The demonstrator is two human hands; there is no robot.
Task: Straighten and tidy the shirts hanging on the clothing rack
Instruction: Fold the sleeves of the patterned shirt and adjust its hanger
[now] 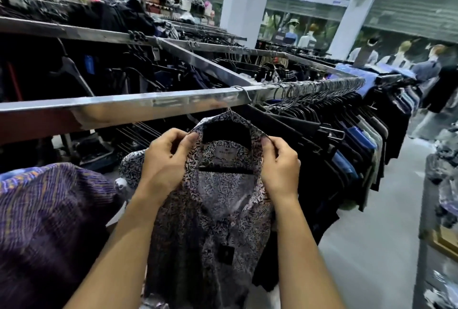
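Note:
A patterned shirt [213,224] with a small dark leaf print hangs on a black hanger [226,135] from the steel rail [138,103] in front of me. My left hand [166,160] pinches the left side of its collar. On the other side, my right hand [280,162] pinches the right collar edge between thumb and fingers. The shirt faces me, buttoned below the open neck. To its right, a long row of dark and blue shirts [347,150] hangs packed along the same rail.
A purple striped garment [49,222] hangs at my left. More rails [223,48] with dark clothes run behind. A grey aisle floor [371,246] lies to the right, with a shelf unit [436,234] at the far right. White pillars and mannequins stand at the back.

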